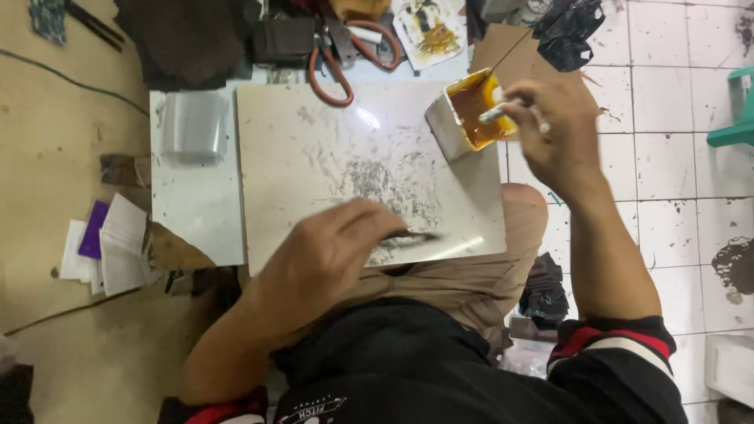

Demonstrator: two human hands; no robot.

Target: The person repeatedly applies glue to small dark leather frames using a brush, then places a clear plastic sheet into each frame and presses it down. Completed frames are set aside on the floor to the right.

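A scuffed white board rests across the person's lap. The left hand presses a thin dark strip flat on the board's near edge. At the board's far right corner stands a small tub of amber glue; the right hand holds a brush with its tip in the tub. Beyond the board's far edge lie orange-handled scissors. Left of the board lies a stack of white and purple paper.

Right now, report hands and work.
Left hand pressing dark strip on board. Right hand dipping brush in glue tub. Nothing between.
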